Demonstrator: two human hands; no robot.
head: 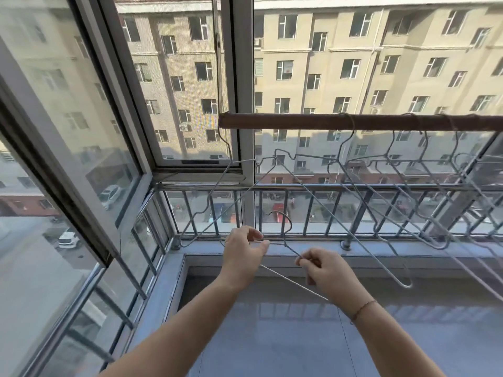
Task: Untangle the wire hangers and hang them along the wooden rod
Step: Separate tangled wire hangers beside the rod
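Note:
A brown wooden rod (353, 122) runs level from the window mullion to the right edge. Several grey wire hangers hang from it: one at its left end (217, 186), one near the middle (351, 202), others to the right (435, 191). Below the rod I hold a loose wire hanger (285, 235) with its hook pointing up. My left hand (243, 253) pinches its wire near the hook's base. My right hand (324, 270) pinches the sloping arm, and the bottom wire runs under that wrist.
A metal railing (326, 208) with vertical bars stands behind the hangers along the sill. An open window sash (81, 159) angles in on the left. A grey tiled ledge (285, 336) lies below my arms. An apartment block and a street with parked cars show outside.

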